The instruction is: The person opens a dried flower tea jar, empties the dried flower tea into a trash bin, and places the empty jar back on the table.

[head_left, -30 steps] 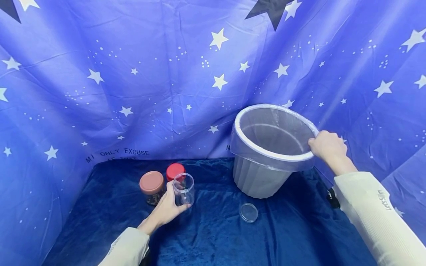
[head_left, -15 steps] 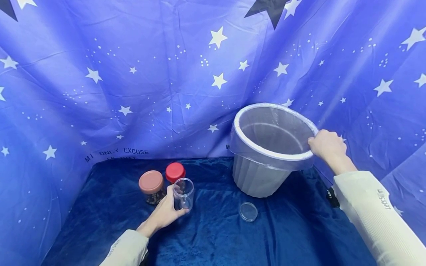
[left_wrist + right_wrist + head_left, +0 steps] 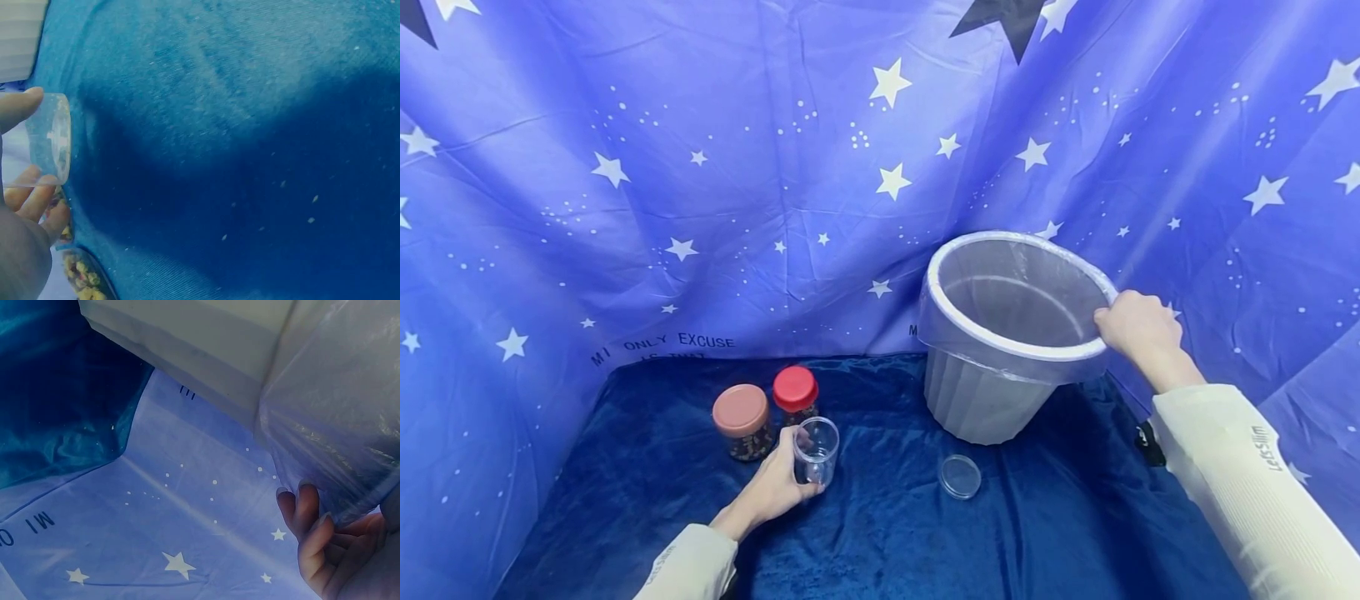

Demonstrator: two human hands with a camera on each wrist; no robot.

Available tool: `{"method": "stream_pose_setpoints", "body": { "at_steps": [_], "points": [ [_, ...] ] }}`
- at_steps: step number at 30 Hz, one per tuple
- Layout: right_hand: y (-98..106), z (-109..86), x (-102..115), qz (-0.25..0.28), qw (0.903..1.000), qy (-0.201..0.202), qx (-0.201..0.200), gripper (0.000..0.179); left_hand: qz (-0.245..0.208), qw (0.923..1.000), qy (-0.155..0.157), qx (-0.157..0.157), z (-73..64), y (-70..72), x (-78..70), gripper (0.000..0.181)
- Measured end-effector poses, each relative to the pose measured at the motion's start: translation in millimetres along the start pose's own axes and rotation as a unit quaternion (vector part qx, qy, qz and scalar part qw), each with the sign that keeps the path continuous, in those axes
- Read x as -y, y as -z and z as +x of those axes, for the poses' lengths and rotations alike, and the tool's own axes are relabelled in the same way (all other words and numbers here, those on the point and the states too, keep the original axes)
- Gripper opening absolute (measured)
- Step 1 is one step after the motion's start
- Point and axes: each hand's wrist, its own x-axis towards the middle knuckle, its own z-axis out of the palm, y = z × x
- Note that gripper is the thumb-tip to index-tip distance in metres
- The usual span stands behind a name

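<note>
Head view, cup [image 3: 822, 457]: upright in the left hand [image 3: 772, 487], fingers and thumb clamped round its side; I can't tell whether its base meets the cloth [image 3: 865, 550].
Head view, red jar [image 3: 795, 388] and pink jar [image 3: 741, 410]: capped, standing left and far of the cup.
Head view, lid [image 3: 960, 477]: flat on the cloth, right of the cup, near side of the bin [image 3: 985, 404].
Head view, bin: lined with a bag [image 3: 958, 342]; the right hand [image 3: 1142, 329] grips its right rim.
Left wrist view, cup: clear, nothing visible inside the part shown; pale flecks [image 3: 311, 220] dot the cloth.
Right wrist view, right hand: fingers curled in at the bag.
Done, I'd judge: cup unlidded and apparently empty.
Undone, I'd judge: cup not released, lid not on it, bin not let go.
</note>
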Motion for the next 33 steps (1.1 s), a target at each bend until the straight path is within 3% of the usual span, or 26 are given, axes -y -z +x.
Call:
{"method": "stream_pose_setpoints", "body": {
  "at_steps": [6, 11, 20, 33],
  "points": [
    [0, -0.4, -1, 0.002, 1.0, -0.001, 0.001, 0.04, 0.002, 1.0, -0.005, 0.005, -1.9, -3.4, 1.9, 0.081],
    [0, 0.0, -1, 0.001, 1.0, -0.002, -0.001, 0.041, 0.001, 0.9998, -0.014, 0.01, -1.0, 1.7, 5.0, 0.089],
    [0, 1.1, 0, 0.002, 1.0, -0.006, -0.001, 0.042, 0.021, 0.9991, 0.015, 0.035, 1.7, 10.8, 9.1, 0.088],
    [2, -3.3, 1, 0.009, 0.9999, -0.006, -0.003, 0.041, 0.037, 0.9991, 0.008, 0.019, -4.6, 7.3, 14.9, 0.082]
  ]
}}
